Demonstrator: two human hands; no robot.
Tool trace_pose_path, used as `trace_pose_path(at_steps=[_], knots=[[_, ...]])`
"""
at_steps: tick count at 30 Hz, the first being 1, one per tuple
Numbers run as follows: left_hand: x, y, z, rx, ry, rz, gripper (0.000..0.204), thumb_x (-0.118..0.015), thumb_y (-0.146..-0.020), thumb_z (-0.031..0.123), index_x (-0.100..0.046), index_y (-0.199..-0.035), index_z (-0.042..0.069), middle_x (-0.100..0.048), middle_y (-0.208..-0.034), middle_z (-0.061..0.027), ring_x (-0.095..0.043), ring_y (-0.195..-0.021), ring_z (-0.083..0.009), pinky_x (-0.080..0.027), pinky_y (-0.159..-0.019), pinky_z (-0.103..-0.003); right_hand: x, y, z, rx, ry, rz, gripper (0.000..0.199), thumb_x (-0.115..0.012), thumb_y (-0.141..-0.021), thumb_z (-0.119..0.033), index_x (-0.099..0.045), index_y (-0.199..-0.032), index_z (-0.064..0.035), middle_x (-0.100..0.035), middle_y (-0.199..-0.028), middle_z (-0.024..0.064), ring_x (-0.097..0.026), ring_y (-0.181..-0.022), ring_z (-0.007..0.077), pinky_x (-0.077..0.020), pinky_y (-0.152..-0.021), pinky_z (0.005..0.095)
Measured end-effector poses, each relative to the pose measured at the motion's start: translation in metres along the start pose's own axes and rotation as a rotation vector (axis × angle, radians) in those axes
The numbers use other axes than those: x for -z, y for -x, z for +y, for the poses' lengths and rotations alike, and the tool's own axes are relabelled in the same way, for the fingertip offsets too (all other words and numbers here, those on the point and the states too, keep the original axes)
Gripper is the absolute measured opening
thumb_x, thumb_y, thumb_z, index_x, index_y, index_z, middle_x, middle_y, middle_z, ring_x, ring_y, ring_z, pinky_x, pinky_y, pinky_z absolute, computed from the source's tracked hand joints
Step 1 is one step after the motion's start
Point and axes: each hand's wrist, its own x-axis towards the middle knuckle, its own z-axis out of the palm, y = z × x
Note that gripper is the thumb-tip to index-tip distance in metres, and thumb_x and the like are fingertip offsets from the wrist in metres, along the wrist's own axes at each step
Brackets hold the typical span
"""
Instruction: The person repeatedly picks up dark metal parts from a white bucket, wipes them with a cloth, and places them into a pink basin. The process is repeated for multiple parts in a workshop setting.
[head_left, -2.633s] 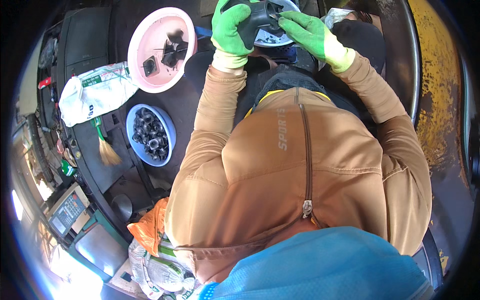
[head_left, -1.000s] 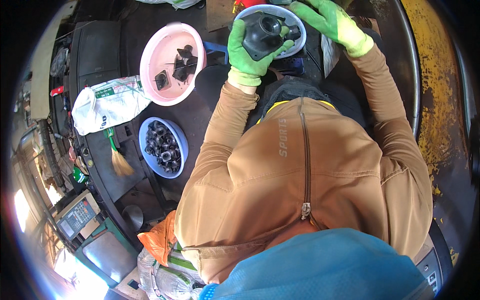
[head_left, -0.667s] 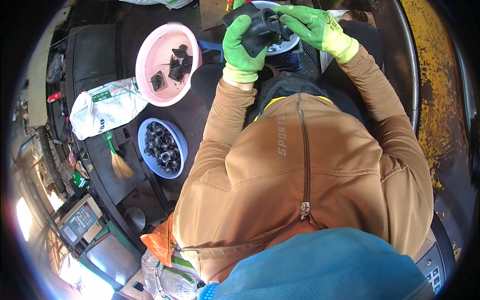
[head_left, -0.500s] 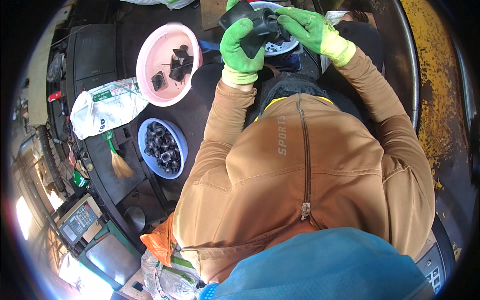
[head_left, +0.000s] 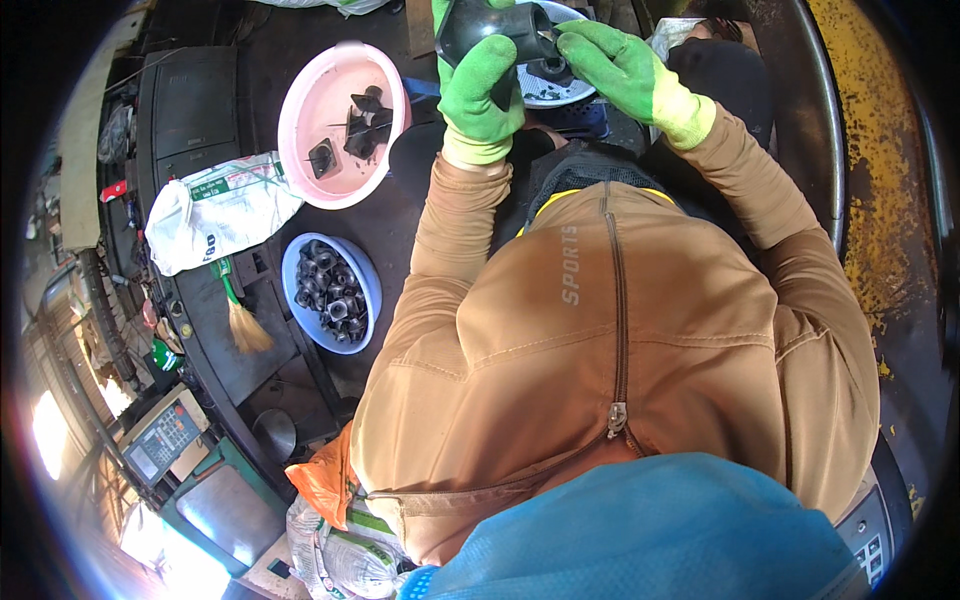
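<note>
Both of my hands wear green gloves with yellow-green cuffs. Near the top edge, my left hand (head_left: 482, 95) is wrapped round a black moulded rubber part (head_left: 500, 32), which has a hollow, tube-like shape. At the part's right end, the fingers of my right hand (head_left: 618, 72) are pressed together against its rim; whether a small scrap is between the fingertips is hidden. Behind the hands stands a white and blue basin (head_left: 553, 98) with dark pieces and bits inside.
On my left, a pink basin (head_left: 290, 120) holds a few black parts. A light-blue basin (head_left: 372, 290) full of small black rubber parts sits nearer. Beside them lie a white sack (head_left: 215, 215) and a straw brush (head_left: 248, 330). A scale (head_left: 165, 440) stands further left.
My left hand has turned the rubber part, so its flat flange no longer hangs below the hand and its tube shows sideways. The right hand stays at the part's end.
</note>
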Motion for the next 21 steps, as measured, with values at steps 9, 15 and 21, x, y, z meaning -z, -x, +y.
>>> trace_pose_path(at_steps=[9,15,21], knots=[[0.013,-0.003,0.0,-0.245,-0.488,-0.098,0.092,-0.081,-0.076,0.023,-0.029,-0.151,0.007,-0.049,-0.132,-0.0083,-0.05,-0.12,-0.0221,-0.041,-0.104,-0.037,-0.01,0.019,-0.04,-0.246,-0.32,-0.081,0.038,-0.066,-0.093,-0.022,-0.059,-0.122,0.0018,-0.067,-0.102,0.0088,-0.065,-0.093,0.0198,-0.0553,-0.079,0.0353],[0.033,-0.004,-0.004,-0.34,-0.651,-0.185,0.095,-0.081,-0.079,0.028,-0.026,-0.153,0.006,-0.045,-0.136,-0.0099,-0.045,-0.125,-0.0231,-0.037,-0.108,-0.038,-0.014,0.022,-0.043,-0.14,-0.253,-0.11,0.033,-0.059,-0.099,-0.033,-0.062,-0.114,-0.0036,-0.059,-0.081,0.0007,-0.057,-0.064,0.0112,-0.0524,-0.067,0.0288],[0.04,-0.012,-0.013,-0.61,-0.79,-0.19,0.084,-0.079,-0.078,0.029,-0.035,-0.147,0.011,-0.05,-0.135,-0.0138,-0.048,-0.125,-0.0291,-0.039,-0.107,-0.044,-0.013,0.031,-0.066,-0.479,-0.977,-0.293,0.032,-0.049,-0.103,-0.037,-0.063,-0.106,-0.0086,-0.042,-0.061,-0.0066,-0.032,-0.046,0.0043,-0.0291,-0.043,0.0203]])
